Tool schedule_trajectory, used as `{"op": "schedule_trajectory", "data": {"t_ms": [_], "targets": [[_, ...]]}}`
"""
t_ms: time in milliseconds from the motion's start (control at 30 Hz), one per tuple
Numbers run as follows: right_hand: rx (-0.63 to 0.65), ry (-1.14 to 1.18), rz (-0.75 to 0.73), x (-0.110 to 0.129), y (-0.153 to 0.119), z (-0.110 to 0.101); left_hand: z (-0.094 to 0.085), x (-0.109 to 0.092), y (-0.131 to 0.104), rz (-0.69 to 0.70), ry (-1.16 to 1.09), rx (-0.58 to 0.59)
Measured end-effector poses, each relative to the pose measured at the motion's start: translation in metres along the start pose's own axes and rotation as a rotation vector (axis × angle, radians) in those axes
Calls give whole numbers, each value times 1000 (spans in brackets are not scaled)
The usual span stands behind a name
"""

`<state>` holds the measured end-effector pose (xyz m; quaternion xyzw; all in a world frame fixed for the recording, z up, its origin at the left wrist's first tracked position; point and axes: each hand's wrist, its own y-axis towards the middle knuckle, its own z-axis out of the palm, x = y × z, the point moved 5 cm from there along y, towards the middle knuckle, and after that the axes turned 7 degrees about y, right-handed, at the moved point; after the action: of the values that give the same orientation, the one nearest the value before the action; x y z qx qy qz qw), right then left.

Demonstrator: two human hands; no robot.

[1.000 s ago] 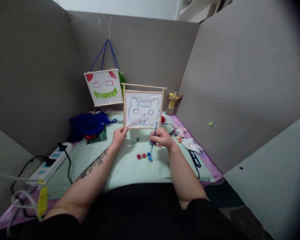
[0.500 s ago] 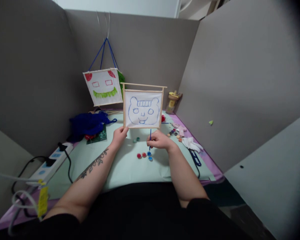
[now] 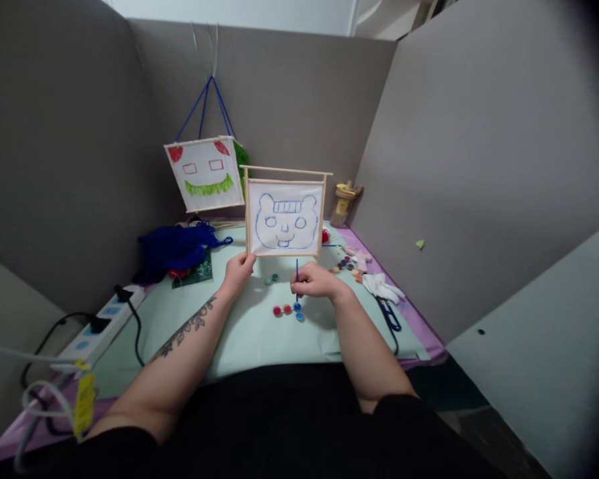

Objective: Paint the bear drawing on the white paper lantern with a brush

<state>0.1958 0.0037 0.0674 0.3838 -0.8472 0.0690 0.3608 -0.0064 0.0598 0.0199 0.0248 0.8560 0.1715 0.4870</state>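
Left of paintbrush (image 3: 297,269), illegible yellow label (image 3: 84,403)

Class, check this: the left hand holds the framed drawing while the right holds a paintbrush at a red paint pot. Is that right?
Wrong colour: the head view shows the right hand holding the paintbrush at a blue paint pot. The left hand does hold the framed drawing.

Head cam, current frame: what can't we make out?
All head view:
Brush: whether its tip touches paint in the darker blue pot; too small.
Framed drawing: its back, facing away.
Red bundle: left part, behind the frame.
Yellow tag: print too small.
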Motion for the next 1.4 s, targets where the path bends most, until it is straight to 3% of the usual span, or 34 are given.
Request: {"op": "schedule_trajectory", "data": {"t_ms": [800, 933, 1033, 1133, 1200, 1233, 1300, 1400], "targets": [[8, 39, -3, 0, 0, 0, -1, 0, 0, -3, 11, -6], [-41, 123, -37, 1, -2, -3, -1, 0, 0, -1, 16, -6], [-256, 313, -98, -2, -7, -15, -1, 0, 0, -11, 1, -1], [-795, 401, -197, -14, -21, -38, -1, 0, 0, 2, 3, 4], [-1166, 337, -205, -24, -34, -48, 0, 1, 1, 9, 6, 7], [-1292, 281, -194, -28, -38, -50, 0, 1, 1, 7, 6, 8], [-1395, 164, -170, -31, -41, -50, 0, 2, 1, -5, 5, 9], [-1360, 23, -157, -28, -36, -49, 1, 3, 1, -16, 7, 18]]}}
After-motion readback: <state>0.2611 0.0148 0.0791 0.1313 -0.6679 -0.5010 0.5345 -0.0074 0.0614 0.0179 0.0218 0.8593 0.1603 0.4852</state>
